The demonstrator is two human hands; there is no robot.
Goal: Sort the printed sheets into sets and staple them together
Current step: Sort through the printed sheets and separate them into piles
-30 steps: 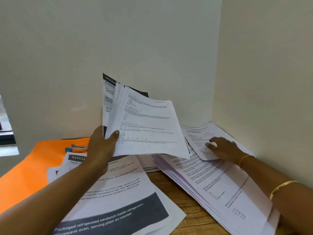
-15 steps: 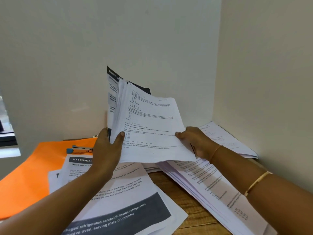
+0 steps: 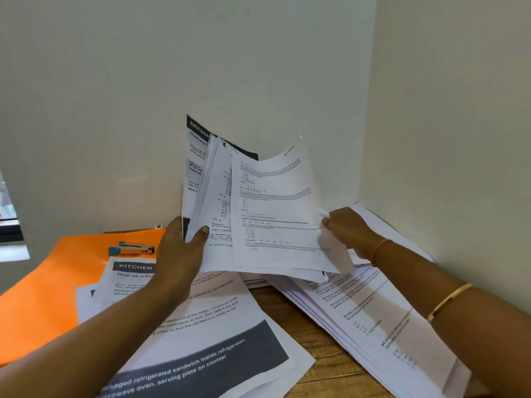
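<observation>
- L hand (image 3: pixel 178 254) grip: thumb & fingers pinch a fanned bunch of sheets (image 3: pixel 214 196), held up by the wall.
- R hand (image 3: pixel 349 234) grip: pinches the top sheet (image 3: pixel 275 202) at its right edge.
- The stapler (image 3: pixel 132 249) lies untouched on the orange folder (image 3: pixel 43 282).
- Loose piles (image 3: pixel 201 340) cover the counter (image 3: pixel 316 354). Sorting looks early, nothing stapled yet, I think.

Wooden table (image 3: pixel 324 357): orange folder (image 3: pixel 51 282) at left, kitchen sheets (image 3: pixel 201 334) centre, question-sheet pile (image 3: pixel 373 326) at right.

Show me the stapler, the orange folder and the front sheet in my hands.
stapler (image 3: pixel 132 249), head view, on its orange body.
orange folder (image 3: pixel 51 282), head view, on its bare left part.
front sheet (image 3: pixel 275 214), head view, mid page.
</observation>
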